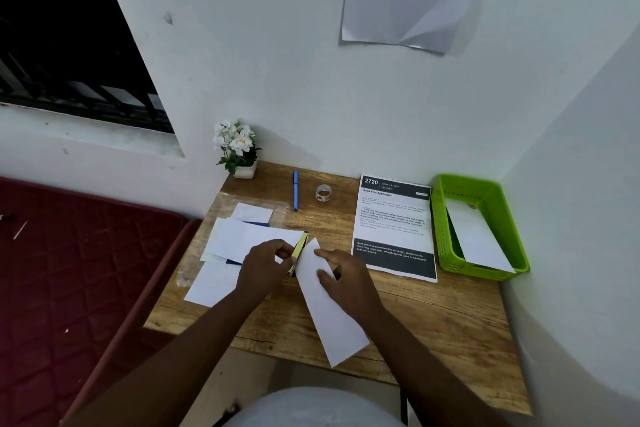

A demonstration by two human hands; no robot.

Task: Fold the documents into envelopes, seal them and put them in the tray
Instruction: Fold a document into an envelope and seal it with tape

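Two hands at frame centre: left hand [265, 262] pinching a small yellow-and-black object [298, 252], identity unclear; right hand [341, 276] resting on a white envelope [329, 308], fingers bent, thumb along its edge. Envelope lying diagonally on the wooden desk [433, 315]. Loose white papers [242, 236] at left. Green tray [446, 239] at right, holding another envelope [479, 239], beside a printed sheet [394, 225].

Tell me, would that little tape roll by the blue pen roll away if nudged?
The tape roll seems to lie flat on its side, so a nudge would probably slide it, not roll it. Small and hollow, it likely weighs little and would lift easily.
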